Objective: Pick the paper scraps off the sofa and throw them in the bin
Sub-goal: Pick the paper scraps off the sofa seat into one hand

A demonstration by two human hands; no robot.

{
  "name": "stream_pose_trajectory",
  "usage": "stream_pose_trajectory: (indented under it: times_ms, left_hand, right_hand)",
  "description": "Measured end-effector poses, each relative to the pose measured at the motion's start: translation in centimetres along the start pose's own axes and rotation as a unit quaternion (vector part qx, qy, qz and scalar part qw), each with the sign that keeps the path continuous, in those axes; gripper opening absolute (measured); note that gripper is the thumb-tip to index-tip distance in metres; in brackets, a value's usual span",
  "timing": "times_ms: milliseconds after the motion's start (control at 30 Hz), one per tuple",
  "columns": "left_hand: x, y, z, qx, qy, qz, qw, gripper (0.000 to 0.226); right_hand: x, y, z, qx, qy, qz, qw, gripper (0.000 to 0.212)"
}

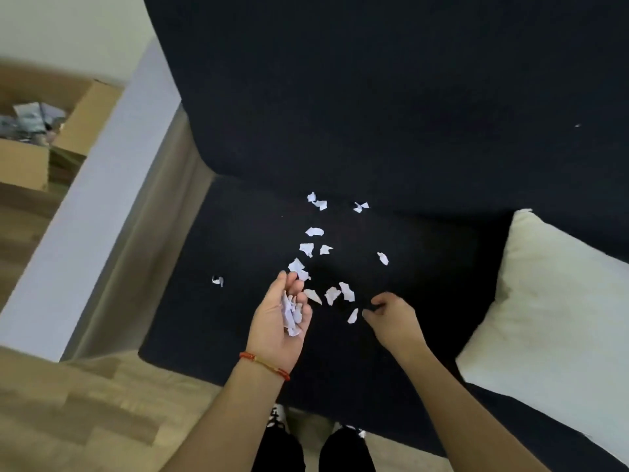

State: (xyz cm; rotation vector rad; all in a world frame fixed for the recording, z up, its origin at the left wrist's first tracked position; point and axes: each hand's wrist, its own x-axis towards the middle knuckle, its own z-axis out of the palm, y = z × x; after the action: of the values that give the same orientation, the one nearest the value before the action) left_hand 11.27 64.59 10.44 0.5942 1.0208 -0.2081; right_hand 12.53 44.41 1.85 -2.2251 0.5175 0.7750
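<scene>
The left hand [279, 321] hovers palm-up over the dark sofa seat [218, 321], its fingers loosely curled around a small heap of white paper scraps [292, 313] lying in the palm; this grip is cupped, not pressed tight, and a red string bracelet [264, 364] circles the wrist. The right hand [391, 318] is low over the seat just to the right, knuckles up, thumb and forefinger drawn together toward a pinch; whether a scrap sits between them I cannot tell.

A lone scrap [353, 316] lies just beside the right fingertips, to their left, apparently not touching them. Three more scraps [332, 295] lie on the seat between the two hands, slightly farther back. Other loose scraps [311, 248] are scattered across the cushion beyond the left fingertips toward the backrest [374, 97], and a single one [218, 281] lies apart, off to the left.

A white cushion [558, 315] leans at the right end of the sofa. An open cardboard box [44, 144] holding crumpled material stands on the wooden floor [68, 420] past the pale armrest [85, 216], well apart from both hands.
</scene>
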Motion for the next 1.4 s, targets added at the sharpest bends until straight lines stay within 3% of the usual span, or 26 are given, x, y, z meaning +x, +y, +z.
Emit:
stream_pose_trajectory:
  times_ms: [233,500,633,767,1067,1233,1400]
  left_hand:
    - [1.8,5.6,-4.9,-0.034,0.022,-0.002,0.999,0.02]
    - [2.9,7.6,-7.2,-0.012,0.029,-0.018,0.999,0.025]
    - [3.2,8.0,-6.9,-0.014,0.028,-0.032,0.999,0.025]
    - [3.7,8.4,-5.7,-0.001,0.016,-0.044,0.999,0.026]
    - [5.2,9.8,-4.6,0.045,0.007,-0.056,0.997,0.025]
    - [5.5,10.0,-4.7,0.049,0.0,-0.062,0.997,0.025]
    - [5.7,8.8,-5.2,0.057,0.012,-0.063,0.996,0.024]
  right_hand:
    - [2.1,-0.9,6.1,-0.029,0.038,0.049,0.998,0.031]
    - [2.7,-1.4,7.6,-0.046,0.099,0.086,0.99,0.017]
    - [2.4,-2.3,7.1,-0.067,0.126,0.041,0.989,0.017]
    - [3.0,-4.4,6.9,-0.039,0.138,-0.006,0.99,0.031]
    - [5.4,-3.9,8.0,-0.071,0.115,0.014,0.991,0.027]
    - [5.3,-2.9,8.0,-0.054,0.11,0.028,0.992,0.006]
    - [4.1,-3.8,6.6,0.017,0.088,0.062,0.994,0.017]
